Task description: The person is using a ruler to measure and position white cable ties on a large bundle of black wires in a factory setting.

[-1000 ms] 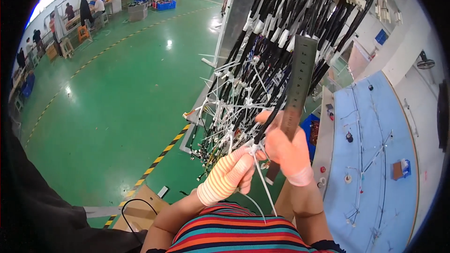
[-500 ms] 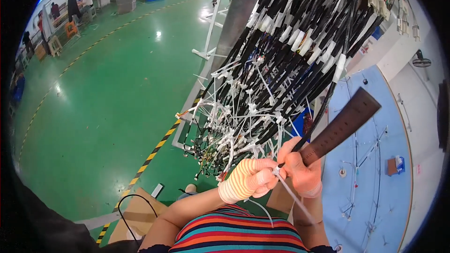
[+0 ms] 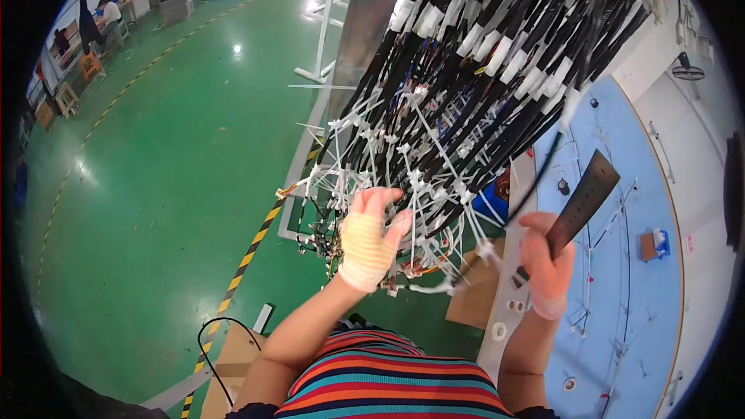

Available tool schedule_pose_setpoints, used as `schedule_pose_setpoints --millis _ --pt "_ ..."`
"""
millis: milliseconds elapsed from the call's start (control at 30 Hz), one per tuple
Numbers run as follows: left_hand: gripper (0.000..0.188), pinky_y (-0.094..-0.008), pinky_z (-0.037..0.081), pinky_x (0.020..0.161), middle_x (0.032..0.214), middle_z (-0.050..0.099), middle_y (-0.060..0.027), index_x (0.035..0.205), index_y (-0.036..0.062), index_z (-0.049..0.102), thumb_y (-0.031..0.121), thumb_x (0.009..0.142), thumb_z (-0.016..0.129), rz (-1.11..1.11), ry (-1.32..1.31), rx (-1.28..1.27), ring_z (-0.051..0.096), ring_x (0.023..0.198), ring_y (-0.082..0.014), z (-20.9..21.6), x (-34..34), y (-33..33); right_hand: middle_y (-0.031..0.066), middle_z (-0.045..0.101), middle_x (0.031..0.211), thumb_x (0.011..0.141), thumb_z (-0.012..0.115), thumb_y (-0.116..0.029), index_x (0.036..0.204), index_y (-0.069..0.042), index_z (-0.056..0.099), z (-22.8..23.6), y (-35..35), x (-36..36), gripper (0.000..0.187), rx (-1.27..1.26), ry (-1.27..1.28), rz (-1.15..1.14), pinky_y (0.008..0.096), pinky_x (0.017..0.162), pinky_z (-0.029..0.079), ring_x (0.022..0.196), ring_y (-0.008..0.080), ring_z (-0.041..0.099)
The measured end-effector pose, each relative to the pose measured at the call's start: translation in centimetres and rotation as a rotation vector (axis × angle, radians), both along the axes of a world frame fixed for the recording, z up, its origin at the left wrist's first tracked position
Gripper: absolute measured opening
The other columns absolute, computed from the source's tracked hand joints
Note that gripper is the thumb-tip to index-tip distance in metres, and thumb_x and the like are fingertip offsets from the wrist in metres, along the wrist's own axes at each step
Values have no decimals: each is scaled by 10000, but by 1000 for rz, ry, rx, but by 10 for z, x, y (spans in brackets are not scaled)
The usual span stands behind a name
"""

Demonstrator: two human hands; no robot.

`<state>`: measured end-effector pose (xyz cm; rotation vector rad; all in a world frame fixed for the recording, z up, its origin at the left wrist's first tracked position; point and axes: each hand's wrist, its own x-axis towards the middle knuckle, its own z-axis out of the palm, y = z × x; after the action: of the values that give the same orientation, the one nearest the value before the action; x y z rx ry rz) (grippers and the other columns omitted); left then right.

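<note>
My right hand [image 3: 548, 268], in an orange-palmed glove, is closed on a dark flat strip with ruler-like marks [image 3: 583, 202], which points up and to the right. My left hand [image 3: 369, 237], in a striped glove, is open, fingers apart, in front of the lower ends of a thick hanging bundle of wire harnesses [image 3: 473, 70]. Black-sleeved cables with white labels make up the bundle, and many white cable ties [image 3: 415, 178] stick out near its lower ends. One black cable [image 3: 541, 174] curves down close to my right hand; its lower end is blurred.
A grey metal post [image 3: 378, 23] and a white stand [image 3: 320, 39] are behind the bundle. Right of me is a blue board [image 3: 644, 295] with cables on it. Cardboard [image 3: 475, 291] lies below the bundle. Other people sit at benches, far left.
My hands have moved apart: the left let go of the cable end with its white tie and went up-left, opening. My right hand moved right, still holding the strip, and the cable swung away.
</note>
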<state>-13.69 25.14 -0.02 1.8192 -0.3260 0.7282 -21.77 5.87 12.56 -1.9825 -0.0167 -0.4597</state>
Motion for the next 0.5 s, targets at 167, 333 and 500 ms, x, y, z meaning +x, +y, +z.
schedule_pose_setpoints --millis 167,333,500 --pt "257 -377 457 629 821 570 -109 952 78 548 94 735 685 75 -167 144 565 725 -292 3 24 -3 9 470 530 876 443 -152 720 4 575 3 5 -49 257 271 -288 95 236 397 209 417 58 338" --pt "115 -236 458 609 763 616 -42 957 20 584 77 859 571 -465 403 -298 546 678 -75 27 -32 45 75 560 626 761 611 -175 852 -29 609 8 44 -58 172 -182 318 441 284 505 431 563 224 580" --pt "209 -209 414 526 757 592 -13 1060 35 612 78 857 583 -648 672 -704 483 584 -61 55 -79 79 46 519 636 723 693 -274 874 -75 584 -17 71 -40 273 -550 59 710 310 478 410 524 214 531"
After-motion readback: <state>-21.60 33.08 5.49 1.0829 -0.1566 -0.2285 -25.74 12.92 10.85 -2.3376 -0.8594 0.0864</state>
